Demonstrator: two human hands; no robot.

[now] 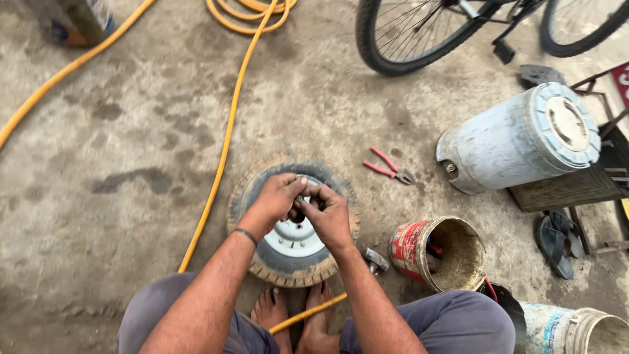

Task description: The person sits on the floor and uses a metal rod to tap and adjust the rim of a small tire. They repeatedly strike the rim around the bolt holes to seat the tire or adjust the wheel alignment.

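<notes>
Centrally, both hands' grips, left hand and right hand, pinched on small dark part above grimy, worn-treaded wheel

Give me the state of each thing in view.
Small wheel: flat on ground.
Left hand: gripping at hub.
Right hand: pinching small part at hub.
Pliers: lying closed.
Red can: open, tilted.
Grey drum: on its side.
Yellow hose: trailing across floor.

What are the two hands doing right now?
Left hand: fingers curled shut on a small dark part over the wheel.
Right hand: fingers pinched on the same part.
</notes>
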